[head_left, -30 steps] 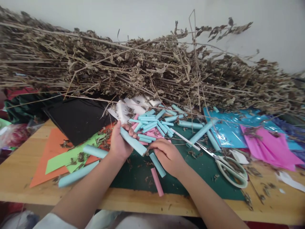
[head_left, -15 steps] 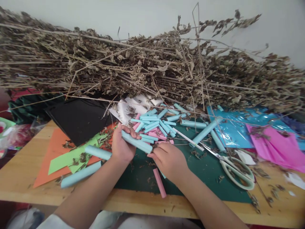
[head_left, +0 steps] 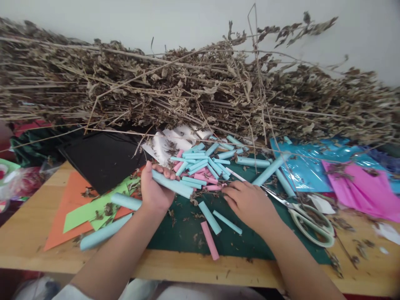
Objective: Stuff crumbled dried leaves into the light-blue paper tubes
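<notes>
A big heap of dry branches (head_left: 200, 96) lies across the far side of the wooden table (head_left: 28, 225); near it lies a green cutting mat (head_left: 250, 241) with scattered paper rolls (head_left: 200, 164). The left hand (head_left: 154, 191) grips one long blue roll (head_left: 171, 184) above the mat's left part; the right hand (head_left: 250, 204) rests flat with fingers loosely spread, holding nothing, just left of the scissors (head_left: 300, 216).
</notes>
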Action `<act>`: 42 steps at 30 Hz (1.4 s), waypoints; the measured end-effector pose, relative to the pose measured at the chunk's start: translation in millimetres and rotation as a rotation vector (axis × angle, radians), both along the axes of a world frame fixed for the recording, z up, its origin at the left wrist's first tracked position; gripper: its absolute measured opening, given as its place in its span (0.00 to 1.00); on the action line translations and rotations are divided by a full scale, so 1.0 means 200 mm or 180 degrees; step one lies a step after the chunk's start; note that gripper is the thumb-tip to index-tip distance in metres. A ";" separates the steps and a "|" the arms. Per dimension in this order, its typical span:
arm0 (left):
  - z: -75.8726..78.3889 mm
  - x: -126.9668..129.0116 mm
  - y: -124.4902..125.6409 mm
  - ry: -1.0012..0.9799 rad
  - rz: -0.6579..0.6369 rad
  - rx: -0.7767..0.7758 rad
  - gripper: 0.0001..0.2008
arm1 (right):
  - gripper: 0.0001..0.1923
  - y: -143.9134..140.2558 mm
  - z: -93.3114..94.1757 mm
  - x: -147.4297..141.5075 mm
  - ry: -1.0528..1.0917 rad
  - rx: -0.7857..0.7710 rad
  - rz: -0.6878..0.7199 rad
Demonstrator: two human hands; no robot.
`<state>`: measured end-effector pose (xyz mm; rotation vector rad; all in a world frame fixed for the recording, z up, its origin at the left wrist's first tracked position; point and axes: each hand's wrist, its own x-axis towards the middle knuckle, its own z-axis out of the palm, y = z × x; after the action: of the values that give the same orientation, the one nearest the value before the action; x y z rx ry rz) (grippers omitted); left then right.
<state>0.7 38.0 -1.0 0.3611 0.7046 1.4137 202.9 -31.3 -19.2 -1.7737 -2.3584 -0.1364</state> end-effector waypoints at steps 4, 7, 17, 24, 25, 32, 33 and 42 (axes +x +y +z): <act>0.00 0.04 -0.02 -0.0054 -0.0487 -0.0195 0.15 | 0.22 -0.06 0.02 0.00 0.0176 -0.0150 -0.0049; 0.01 0.10 -0.05 0.0052 -0.0850 -0.0320 0.15 | 0.25 -0.09 0.07 -0.06 0.0777 -0.0157 0.0479; 0.09 0.31 -0.15 0.0149 -0.1484 -0.0196 0.15 | 0.20 -0.11 0.03 -0.10 0.1593 0.0348 0.1410; 0.04 0.39 -0.18 0.0114 -0.1631 -0.0149 0.12 | 0.15 -0.11 -0.04 -0.07 0.1486 0.0453 0.1491; 0.04 0.39 -0.18 0.0112 -0.1643 -0.0122 0.12 | 0.15 -0.11 -0.04 -0.07 0.1446 0.0549 0.1467; 0.05 0.41 -0.17 0.0162 -0.1761 -0.0250 0.11 | 0.10 -0.13 -0.06 -0.10 0.1011 0.0931 0.1160; 0.04 0.41 -0.17 0.0162 -0.1756 -0.0264 0.11 | 0.10 -0.13 -0.06 -0.11 0.0967 0.0941 0.1125; 0.03 0.39 -0.17 0.0237 -0.1882 -0.0125 0.14 | 0.13 -0.13 -0.09 -0.10 0.1317 0.1227 0.1376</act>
<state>78.3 4.0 5.9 0.5421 0.6176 0.8287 183.2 -56.6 -37.1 -0.9839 -2.1640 -0.1339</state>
